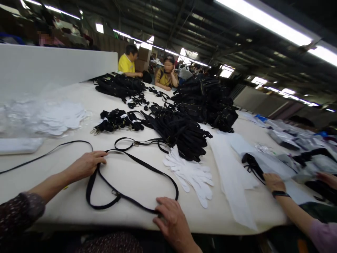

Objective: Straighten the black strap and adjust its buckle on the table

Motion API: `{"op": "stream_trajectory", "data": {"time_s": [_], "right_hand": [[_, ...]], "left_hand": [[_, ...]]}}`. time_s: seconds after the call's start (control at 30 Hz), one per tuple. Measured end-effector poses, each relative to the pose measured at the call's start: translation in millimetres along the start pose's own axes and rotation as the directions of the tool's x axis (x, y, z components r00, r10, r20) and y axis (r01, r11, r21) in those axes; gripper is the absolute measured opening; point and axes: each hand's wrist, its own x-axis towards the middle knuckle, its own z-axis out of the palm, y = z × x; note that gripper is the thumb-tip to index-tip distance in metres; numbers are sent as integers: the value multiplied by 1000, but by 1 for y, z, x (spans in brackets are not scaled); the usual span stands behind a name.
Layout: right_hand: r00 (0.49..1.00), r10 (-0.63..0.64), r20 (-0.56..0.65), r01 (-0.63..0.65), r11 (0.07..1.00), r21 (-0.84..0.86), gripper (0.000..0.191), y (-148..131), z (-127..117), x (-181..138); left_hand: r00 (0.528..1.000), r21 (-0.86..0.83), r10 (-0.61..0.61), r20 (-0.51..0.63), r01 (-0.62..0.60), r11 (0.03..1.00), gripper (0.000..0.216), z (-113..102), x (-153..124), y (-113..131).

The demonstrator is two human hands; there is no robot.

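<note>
A narrow black strap (147,165) lies in a wide loop on the white table in front of me, with a small metal buckle (115,192) on its lower run. On the loop's left side, my left hand (85,164) has its fingers closed on the strap. My right hand (172,219) pinches the strap's lower right part near the table's front edge. Beyond the loop, another strap length with a metal fitting (135,143) curls towards the black pile. White gloves (191,172) lie just right of the loop.
Behind are bundled straps with metal clips (116,121), a heap of black straps (181,131) and stacked black bags (205,102). White cut pieces (60,117) lie left. At right, a co-worker's hand (273,182) handles a black item beside white sheets (231,175). Two people sit opposite.
</note>
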Motion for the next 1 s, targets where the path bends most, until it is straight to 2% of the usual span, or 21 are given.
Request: {"op": "stream_trajectory", "data": {"time_s": [0.07, 0.2, 0.3, 0.43, 0.57, 0.63, 0.77, 0.83, 1.0], "right_hand": [[999, -17, -46, 13, 997, -77, 19, 15, 5, -4], [990, -2, -138, -26, 979, -204, 33, 67, -2, -12], [984, 61, -166, -94, 977, -194, 30, 98, -9, -16], [974, 90, -208, -123, 981, -151, 28, 113, -12, -15], [955, 85, -283, -128, 983, -135, 37, 103, -11, -11], [963, 56, -263, -90, 989, -119, 40, 90, -6, -4], [984, -53, -169, 44, 997, -60, 37, 52, 12, 23], [985, -121, -120, 118, 992, -35, 36, 33, 23, 40], [971, -220, -97, 216, 975, -48, 42, 9, 47, 60]], "left_hand": [[1000, -1, -1, 19, 1, 1000, 46, -4, -8, -2], [999, -28, -7, 32, 8, 1000, 36, -8, -25, -8], [999, -63, -14, 40, 16, 998, 32, -8, -32, -11], [998, -100, -31, 52, 36, 994, 34, -9, -38, -10], [992, -170, -127, 11, 127, 977, 43, -18, -46, -7], [970, -195, -242, -31, 231, 953, 41, -25, -53, -3], [841, -114, -541, -24, 535, 837, 37, -32, -69, 15], [811, -40, -584, 15, 585, 810, 38, -29, -76, 28], [795, 40, -599, 93, 599, 800, 40, -17, -79, 53]]}}
